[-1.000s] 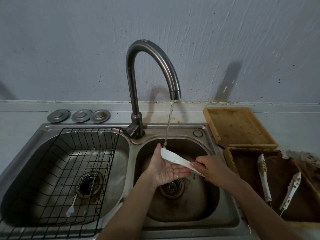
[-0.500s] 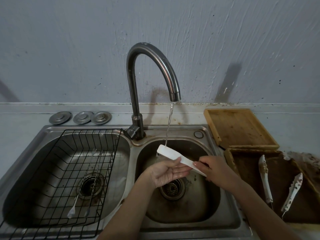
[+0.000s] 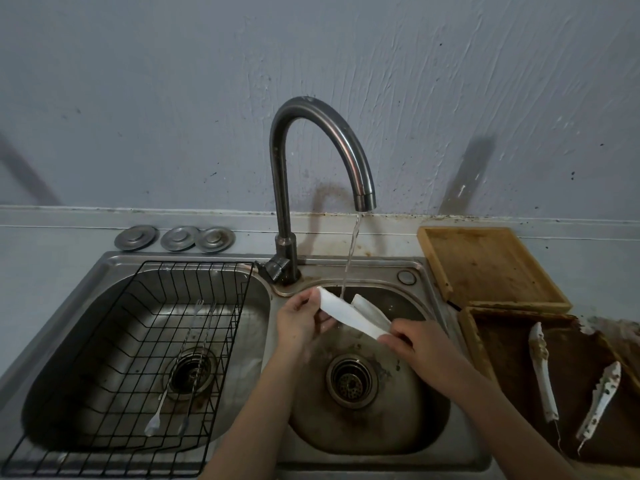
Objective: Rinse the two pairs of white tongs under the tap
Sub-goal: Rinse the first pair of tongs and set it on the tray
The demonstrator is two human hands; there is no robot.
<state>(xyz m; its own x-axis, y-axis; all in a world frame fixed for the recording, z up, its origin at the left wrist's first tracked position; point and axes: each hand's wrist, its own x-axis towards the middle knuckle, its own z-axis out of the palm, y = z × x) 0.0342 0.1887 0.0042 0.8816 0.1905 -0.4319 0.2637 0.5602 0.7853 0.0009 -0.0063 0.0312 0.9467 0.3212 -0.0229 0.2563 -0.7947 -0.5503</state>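
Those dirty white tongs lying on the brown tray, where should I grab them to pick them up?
Probably best to grab the dirty tongs by the middle of one arm, coming from above. Both arms lie flat and spread apart on the dark tray, so their tops are open to your fingers. The ends toward the sink's far side look smeared with brown grime, so the plainer middle seems cleaner. Which end is the hinge, I cannot tell.

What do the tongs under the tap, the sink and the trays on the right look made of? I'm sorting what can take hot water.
White tongs: likely plastic; matte, opaque white, thin flat arms. Sink: stainless steel by its brushed grey sheen, dulled with stains. Upper tray: wood or bamboo; tan with visible grain. Lower tray: probably the same, darkened and soiled.
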